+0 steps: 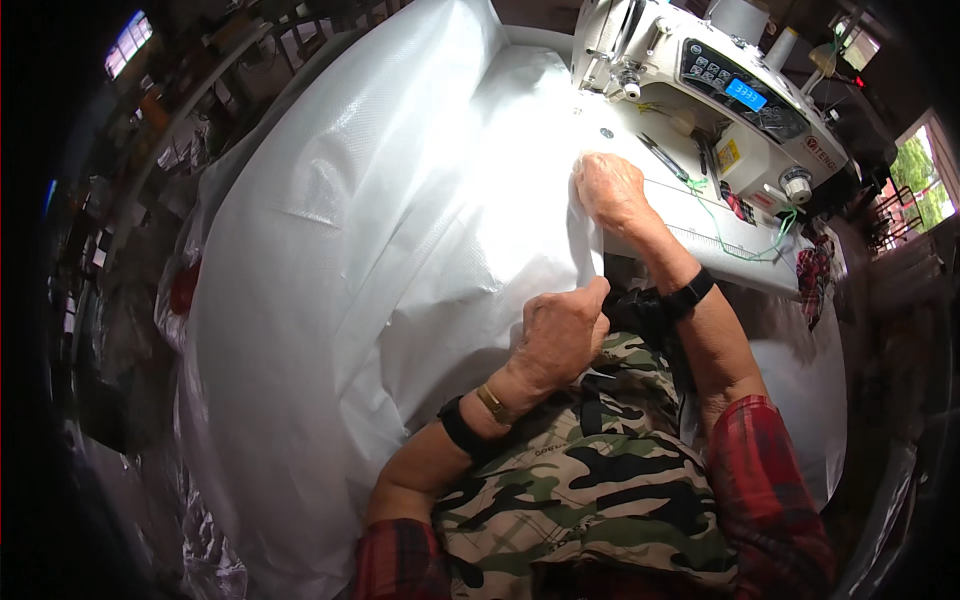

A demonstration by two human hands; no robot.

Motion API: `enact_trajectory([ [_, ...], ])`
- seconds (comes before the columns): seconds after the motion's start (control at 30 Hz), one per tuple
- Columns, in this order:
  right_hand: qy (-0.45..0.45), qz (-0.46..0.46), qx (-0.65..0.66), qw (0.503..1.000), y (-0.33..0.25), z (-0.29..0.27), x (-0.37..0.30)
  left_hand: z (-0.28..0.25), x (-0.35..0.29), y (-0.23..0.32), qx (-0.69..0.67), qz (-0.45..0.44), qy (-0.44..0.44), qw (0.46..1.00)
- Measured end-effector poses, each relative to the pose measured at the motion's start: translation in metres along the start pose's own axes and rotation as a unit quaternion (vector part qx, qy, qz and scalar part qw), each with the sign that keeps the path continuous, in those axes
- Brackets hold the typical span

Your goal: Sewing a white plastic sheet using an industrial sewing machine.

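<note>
Head view: my left hand [562, 335] pinched the white sheet [400, 230] edge; my right hand [610, 190] pressed it with fingers together near the sewing machine [700, 80].

You sit in a dim, cluttered workshop. A small window [128, 40] glows at your upper left, and a brighter window [922, 175] on your right shows green foliage. Dark shelving [90, 240] with jumbled goods lines your left.
</note>
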State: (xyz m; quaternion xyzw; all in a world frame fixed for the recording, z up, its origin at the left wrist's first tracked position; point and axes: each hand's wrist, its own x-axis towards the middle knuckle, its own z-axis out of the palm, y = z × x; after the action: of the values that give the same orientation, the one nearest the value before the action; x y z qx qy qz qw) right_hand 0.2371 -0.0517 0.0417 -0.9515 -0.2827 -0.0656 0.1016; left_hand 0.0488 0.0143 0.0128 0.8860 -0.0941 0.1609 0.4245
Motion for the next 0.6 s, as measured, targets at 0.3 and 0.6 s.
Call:
enact_trajectory([
  [0.3, 0.002, -0.019, -0.045, 0.999, -0.002, 0.008, 0.045, -0.017, 0.029, -0.016, 0.065, -0.029, 0.025, 0.997],
  [0.6, -0.013, -0.020, -0.032, 0.999, 0.004, 0.007, 0.039, -0.003, 0.040, -0.015, 0.074, -0.037, 0.060, 0.995],
])
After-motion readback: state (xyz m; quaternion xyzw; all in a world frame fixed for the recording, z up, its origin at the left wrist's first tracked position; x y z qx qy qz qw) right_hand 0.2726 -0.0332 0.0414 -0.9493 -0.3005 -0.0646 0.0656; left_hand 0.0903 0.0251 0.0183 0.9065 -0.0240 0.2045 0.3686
